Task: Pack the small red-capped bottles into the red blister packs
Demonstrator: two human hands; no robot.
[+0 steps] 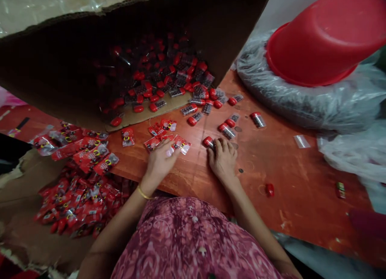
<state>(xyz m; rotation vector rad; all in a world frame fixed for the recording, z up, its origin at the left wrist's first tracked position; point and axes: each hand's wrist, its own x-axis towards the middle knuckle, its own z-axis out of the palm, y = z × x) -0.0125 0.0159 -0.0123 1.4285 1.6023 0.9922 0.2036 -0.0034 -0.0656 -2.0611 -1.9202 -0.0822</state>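
- You work at a wooden tabletop [280,206] stained orange-red, its surface scuffed and worn pale in patches; a flattened cardboard sheet [21,202] lies along its left side.
- A cardboard box [232,33] lies tipped open toward you, spilling clear tubes with red caps [193,85] from its dark inside onto the tabletop. Each tube looks filled with small dark pieces (too small to tell exactly what).
- Sealed red printed packets [90,156] lie heaped at the left, mostly on the cardboard sheet, with more spread out in front of the box.
- To the right, a red plastic basin [319,37] sits tilted on a bulging bundle of clear plastic sheeting [289,98].
- A loose red cap [269,189] and an empty clear sleeve [302,141] lie apart on the tabletop.
- Your left hand [161,164], with a gold bangle [142,193] at its wrist, rests on a red printed packet [181,145]; its grip is loose and not visibly pinching.
- Your right hand [221,160] curves down on the tabletop, its fingertips touching a red-capped tube [208,142]; you cannot tell whether that grip is pinching it.
- A patterned pink garment [193,238] fills the bottom of the view.
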